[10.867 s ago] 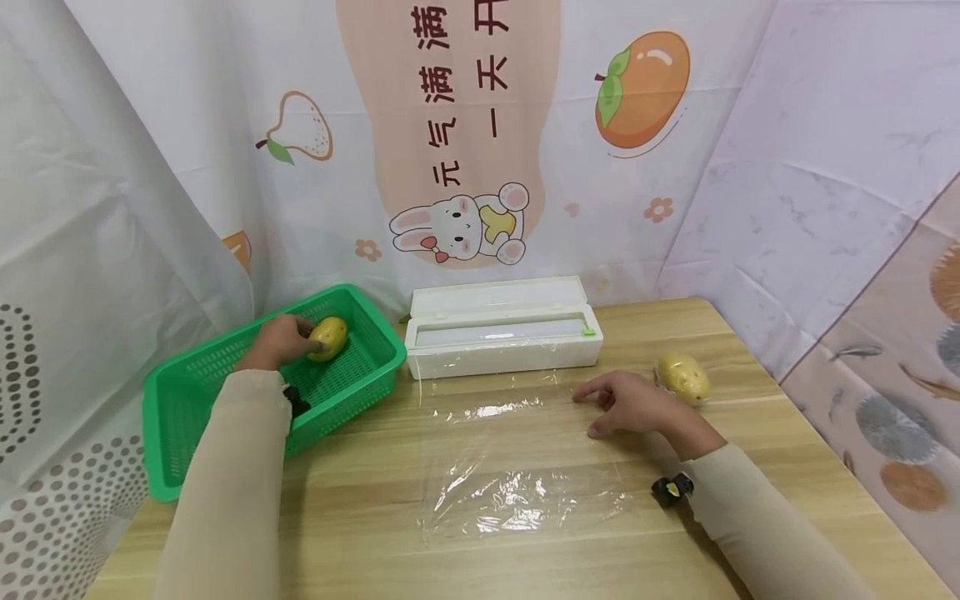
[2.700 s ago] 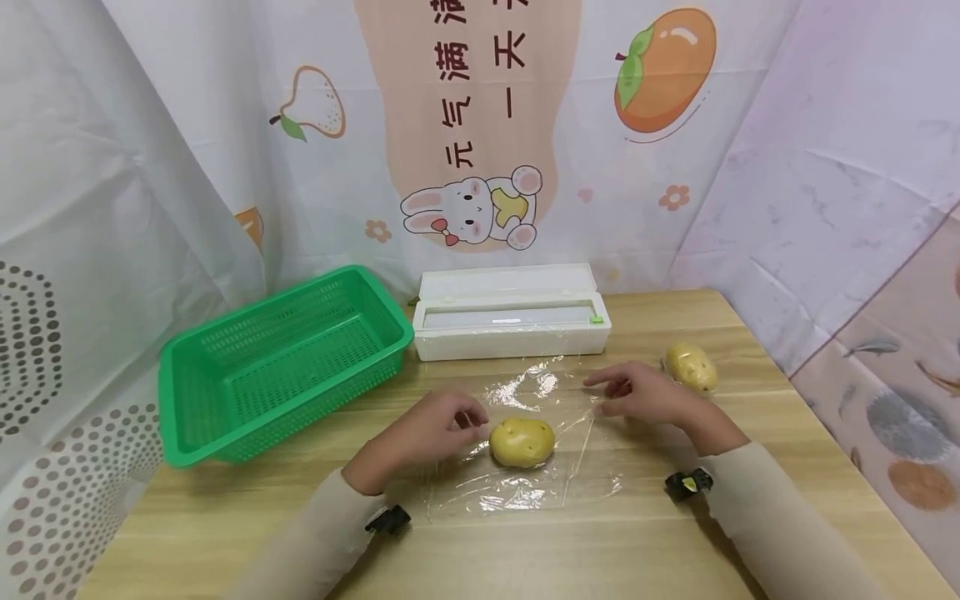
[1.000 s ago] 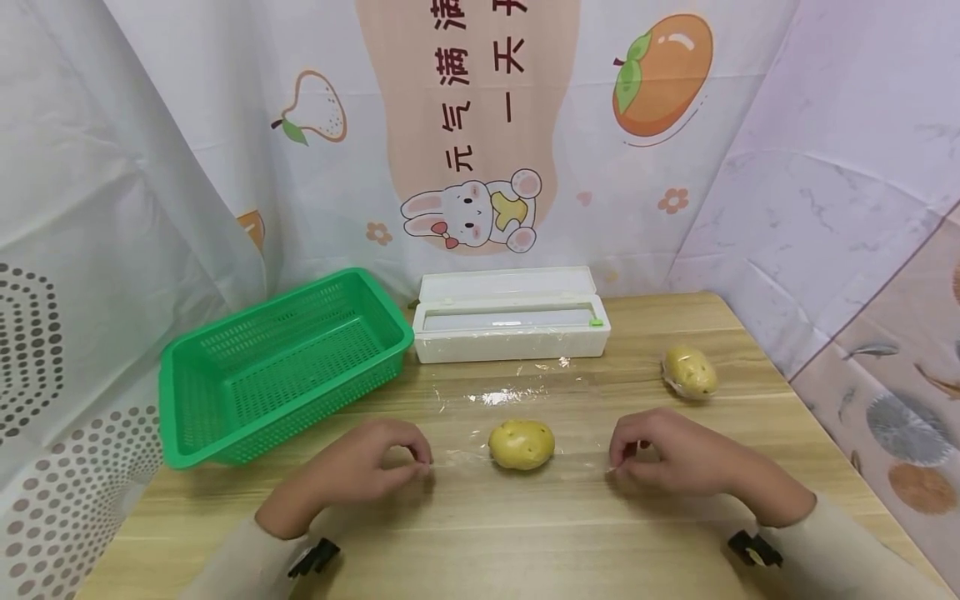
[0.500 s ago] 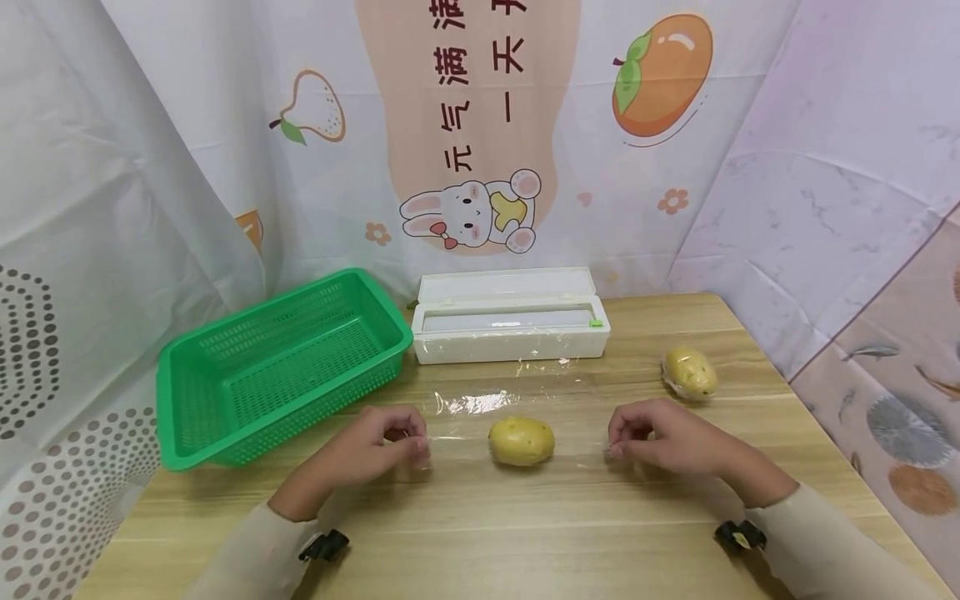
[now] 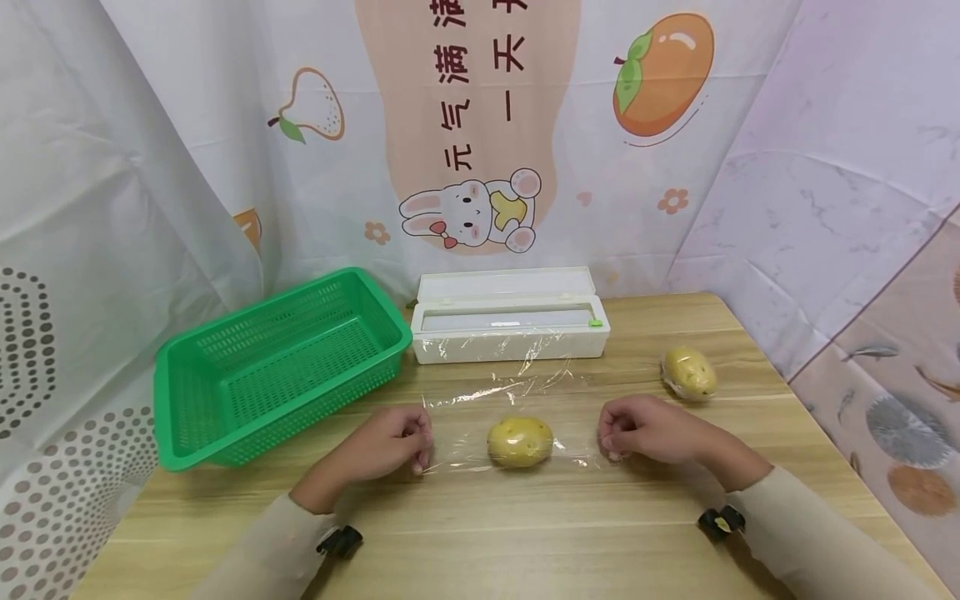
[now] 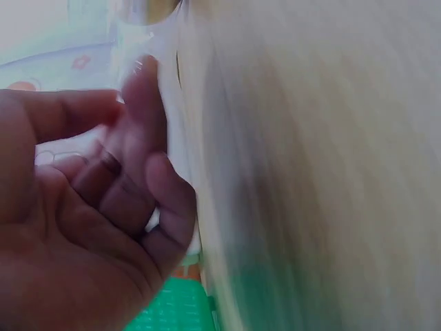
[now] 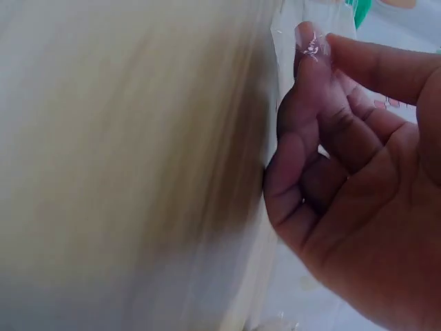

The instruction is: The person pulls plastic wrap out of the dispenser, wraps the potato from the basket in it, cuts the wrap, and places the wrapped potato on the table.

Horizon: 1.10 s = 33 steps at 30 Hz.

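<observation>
A yellow potato (image 5: 520,442) sits mid-table with clear cling film (image 5: 465,397) around it; the film's glossy folds overlap its near side. To its left, my left hand (image 5: 392,443) pinches a front corner of the film between thumb and fingers. On the other side my right hand (image 5: 647,433) pinches the opposite corner. Shiny film shows at the right fingertips (image 7: 311,47) in the right wrist view, the other fingers curled below. In the left wrist view the left hand's thumb meets the index finger (image 6: 143,103). The film reaches back to a white dispenser box (image 5: 510,345).
Behind the potato, the dispenser's lid stands raised over a film roll, with a green slider (image 5: 595,322) at its right end. A green basket (image 5: 330,402) stands at the left. A second potato (image 5: 689,372), wrapped in film, lies at the right.
Earlier my left hand brought the potato from the basket onto the film. Both hands then took the near corners; in the last second they moved slightly inward and away from me with the film.
</observation>
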{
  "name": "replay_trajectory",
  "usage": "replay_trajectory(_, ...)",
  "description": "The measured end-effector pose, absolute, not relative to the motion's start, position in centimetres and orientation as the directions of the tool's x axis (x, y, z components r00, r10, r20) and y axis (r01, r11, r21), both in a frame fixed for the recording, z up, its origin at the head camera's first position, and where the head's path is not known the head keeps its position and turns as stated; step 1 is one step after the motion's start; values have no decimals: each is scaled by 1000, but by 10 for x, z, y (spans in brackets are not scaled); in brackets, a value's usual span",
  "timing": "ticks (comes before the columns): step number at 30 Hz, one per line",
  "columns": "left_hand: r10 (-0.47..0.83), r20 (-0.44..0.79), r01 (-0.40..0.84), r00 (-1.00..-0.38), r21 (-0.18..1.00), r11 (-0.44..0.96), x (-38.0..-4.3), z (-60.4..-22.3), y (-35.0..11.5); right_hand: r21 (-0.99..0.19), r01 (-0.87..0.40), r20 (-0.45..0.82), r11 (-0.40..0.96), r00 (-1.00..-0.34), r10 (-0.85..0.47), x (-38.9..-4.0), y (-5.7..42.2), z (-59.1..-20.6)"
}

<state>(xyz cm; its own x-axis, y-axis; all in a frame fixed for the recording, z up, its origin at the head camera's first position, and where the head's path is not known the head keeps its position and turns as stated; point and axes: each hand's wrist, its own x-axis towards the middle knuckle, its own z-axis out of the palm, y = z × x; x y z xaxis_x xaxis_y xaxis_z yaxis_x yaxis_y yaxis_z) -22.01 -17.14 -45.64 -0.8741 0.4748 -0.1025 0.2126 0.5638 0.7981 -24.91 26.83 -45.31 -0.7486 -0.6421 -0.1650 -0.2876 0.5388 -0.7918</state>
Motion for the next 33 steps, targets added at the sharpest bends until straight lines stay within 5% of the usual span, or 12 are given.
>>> replay_trajectory(14,334,-91,215,-938,602,769,-220,-454,-154,-654,-356,-161,668,-797,-582,-253,250,-450)
replay_trajectory(24,317,-147,76,-937,801,594,-221,-447,-166,-751,-279,-172,599,-792,-585,-256,266,-451)
replay_trajectory(33,322,-182,6,-929,863,506,-222,-441,-175,-784,-337,-22,521,-825,-565,-249,268,-440)
